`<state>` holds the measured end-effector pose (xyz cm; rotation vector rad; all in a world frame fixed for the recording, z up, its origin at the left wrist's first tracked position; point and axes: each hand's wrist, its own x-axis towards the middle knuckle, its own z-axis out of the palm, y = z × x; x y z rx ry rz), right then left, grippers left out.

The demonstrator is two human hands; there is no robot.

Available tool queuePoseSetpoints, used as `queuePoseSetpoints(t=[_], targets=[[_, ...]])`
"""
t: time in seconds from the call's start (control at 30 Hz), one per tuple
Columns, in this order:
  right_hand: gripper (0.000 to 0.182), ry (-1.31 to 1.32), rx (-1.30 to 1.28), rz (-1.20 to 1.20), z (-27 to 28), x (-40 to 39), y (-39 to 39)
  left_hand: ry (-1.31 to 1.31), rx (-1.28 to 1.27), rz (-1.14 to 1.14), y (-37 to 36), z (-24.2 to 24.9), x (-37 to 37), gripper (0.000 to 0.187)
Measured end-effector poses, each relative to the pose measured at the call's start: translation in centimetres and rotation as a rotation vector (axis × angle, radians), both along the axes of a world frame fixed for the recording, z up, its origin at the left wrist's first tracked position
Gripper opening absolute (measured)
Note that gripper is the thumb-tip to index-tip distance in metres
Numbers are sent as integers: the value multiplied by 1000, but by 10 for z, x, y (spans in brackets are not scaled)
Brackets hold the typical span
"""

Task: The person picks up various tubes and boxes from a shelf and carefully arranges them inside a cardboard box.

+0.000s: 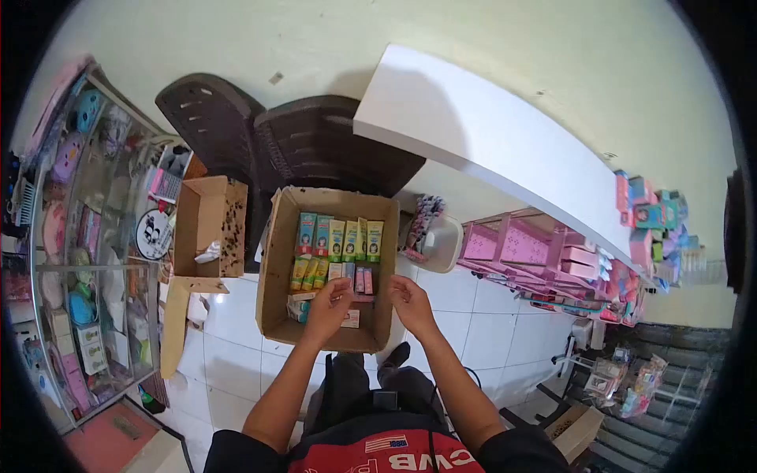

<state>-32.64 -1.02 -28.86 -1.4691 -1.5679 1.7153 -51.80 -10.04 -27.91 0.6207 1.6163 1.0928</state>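
Observation:
An open cardboard box stands before me. Yellow-green cartons and teal-and-red cartons with pictures on them line its far side. Yellow tubes or packs lie nearer on the left, beside small pink boxes. Over the near middle of the box is my left hand, its fingers closed together at the small packs; what they hold is hidden. My right hand is at the right rim, fingers loosely bent and somewhat apart, with nothing visible in them.
A smaller cardboard box stands left, beside a glass display case. Dark plastic chairs are behind the box. A white shelf juts out at upper right, above pink racks. A pale bin stands right of the box.

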Motion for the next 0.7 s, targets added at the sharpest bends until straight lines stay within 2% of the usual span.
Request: queuePoseSetpoints(t=[0.07, 0.13, 0.23, 0.3, 0.37, 0.4, 0.57, 0.7], targets=[[36, 15, -13, -21, 33, 9, -3, 29, 54, -18, 0, 26, 10, 30], [36, 70, 65, -46, 61, 29, -6, -140, 143, -27, 4, 77, 22, 31], [35, 134, 150, -89, 94, 54, -9, -131, 238, -85, 6, 111, 36, 31], [35, 160, 209, -142, 123, 71, -9, -76, 319, -139, 10, 124, 49, 29], [35, 126, 272, -163, 151, 88, -10, -90, 268, -125, 16, 141, 63, 27], [34, 138, 263, -198, 163, 96, -11, -83, 403, -134, 21, 138, 70, 25], [32, 197, 334, -325, 191, 140, -7, -93, 495, -179, 50, 161, 112, 23], [31, 223, 395, -364, 202, 180, 13, 10, 574, -255, 77, 177, 148, 23]])
